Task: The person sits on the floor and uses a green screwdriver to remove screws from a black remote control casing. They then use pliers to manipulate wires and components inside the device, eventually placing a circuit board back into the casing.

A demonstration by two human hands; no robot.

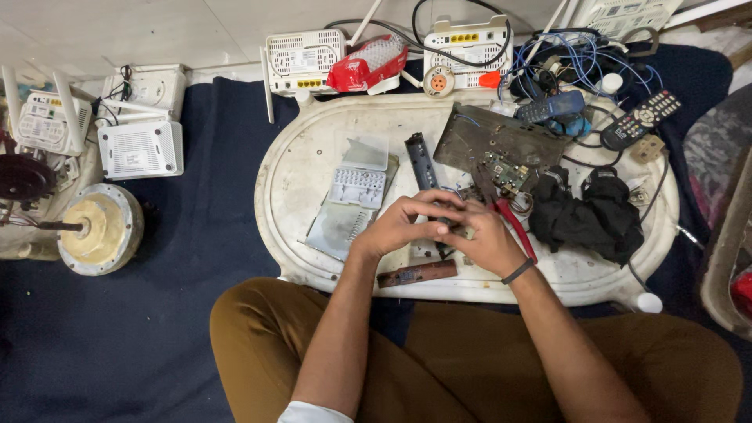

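Both hands meet over the middle of a low white oval table (298,172). My left hand (403,223) and my right hand (486,239) are closed together around a small dark part (457,225), mostly hidden by the fingers. A grey keypad panel (358,188) on a metal sheet lies just left of my left hand. A long black strip (421,160) lies beyond the hands. A brown circuit strip (417,273) sits near the table's front edge. Red-handled pliers (513,225) lie beside my right hand.
A metal plate with a circuit board (493,141), a black cloth bundle (587,215), remote controls (646,117) and tangled wires (580,66) fill the table's right. White routers (305,59) stand behind and at the left (141,149). A round motor part (98,227) lies on the dark blue mat.
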